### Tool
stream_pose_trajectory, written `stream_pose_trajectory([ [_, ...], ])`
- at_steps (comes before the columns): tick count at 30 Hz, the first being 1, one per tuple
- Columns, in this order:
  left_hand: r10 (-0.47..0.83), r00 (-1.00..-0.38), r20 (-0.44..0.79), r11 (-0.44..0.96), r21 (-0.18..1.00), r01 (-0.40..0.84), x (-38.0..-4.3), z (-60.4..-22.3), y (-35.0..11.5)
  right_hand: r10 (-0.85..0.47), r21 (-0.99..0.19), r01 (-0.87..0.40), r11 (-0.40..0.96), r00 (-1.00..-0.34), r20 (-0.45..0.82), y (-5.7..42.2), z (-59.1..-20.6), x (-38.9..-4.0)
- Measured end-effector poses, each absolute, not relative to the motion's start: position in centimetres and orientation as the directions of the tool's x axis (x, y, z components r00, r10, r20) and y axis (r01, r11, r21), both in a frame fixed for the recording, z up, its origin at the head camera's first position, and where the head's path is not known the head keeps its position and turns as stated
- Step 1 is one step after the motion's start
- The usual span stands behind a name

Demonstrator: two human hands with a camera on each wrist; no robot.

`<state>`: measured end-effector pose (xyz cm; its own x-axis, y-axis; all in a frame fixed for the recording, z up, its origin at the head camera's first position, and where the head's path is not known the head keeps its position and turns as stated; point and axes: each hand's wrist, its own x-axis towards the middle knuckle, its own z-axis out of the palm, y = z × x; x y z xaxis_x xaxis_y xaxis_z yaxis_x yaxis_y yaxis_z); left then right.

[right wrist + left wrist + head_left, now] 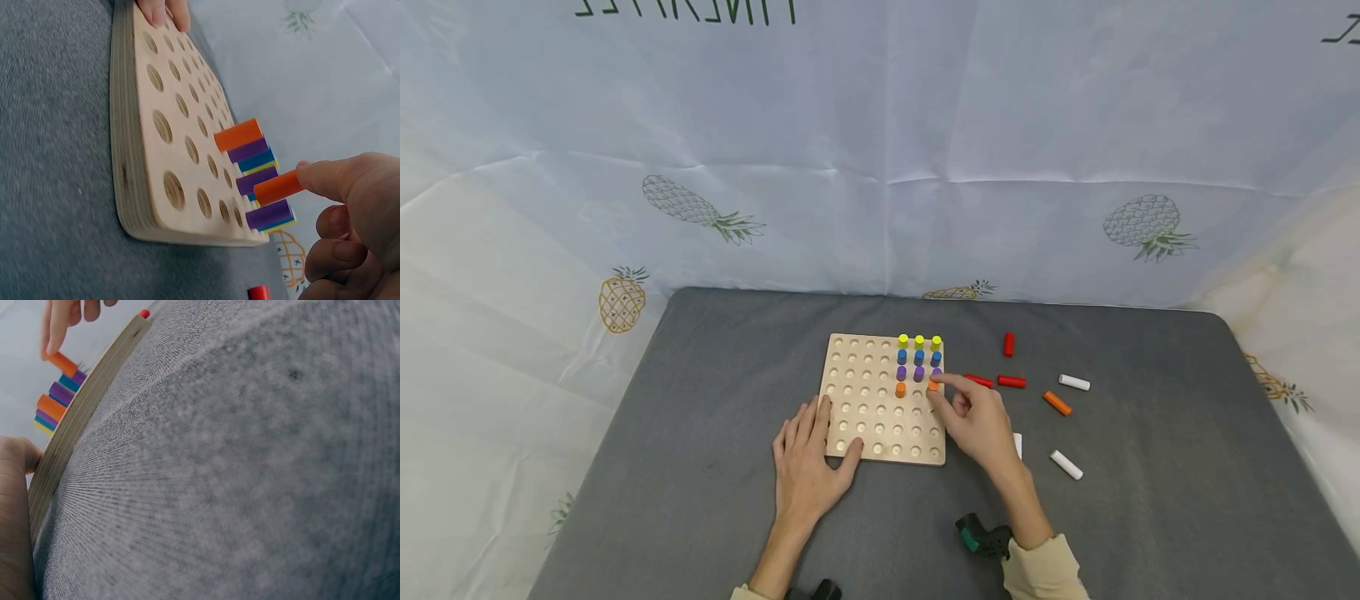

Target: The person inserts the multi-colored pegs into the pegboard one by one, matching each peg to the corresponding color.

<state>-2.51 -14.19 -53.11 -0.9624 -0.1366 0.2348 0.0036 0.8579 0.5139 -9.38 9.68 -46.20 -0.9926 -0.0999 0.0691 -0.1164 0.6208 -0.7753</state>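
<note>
A square wooden board [880, 457] with rows of round holes lies on the grey table. My left hand [808, 471] rests along its near left corner, fingers at the left edge and thumb on the near edge. Between thumb and finger, my right hand [981, 421] pinches an orange peg [278, 187] at the board's right side; whether its lower end is inside a hole, I cannot tell. Another orange peg [900, 389] stands upright in the board. Behind it stand rows of purple pegs [901, 373], blue pegs [902, 357] and yellow pegs [903, 341].
Loose on the cloth right of the board lie red pegs [1011, 382], white pegs [1074, 382] and one orange peg [1057, 403]. One white peg [1018, 445] is partly hidden by the right hand. A pineapple-print sheet [850, 233] hangs behind the table.
</note>
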Motion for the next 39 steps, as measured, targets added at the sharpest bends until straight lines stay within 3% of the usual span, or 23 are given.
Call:
stream_pose_trajectory([
  [39,-0.140,-0.959,0.245,0.853,0.521,0.008,-2.5,-53.3,-14.2,-0.120,-0.803,-0.088,0.589,-0.993,0.021,7.9,-47.6,-9.7],
])
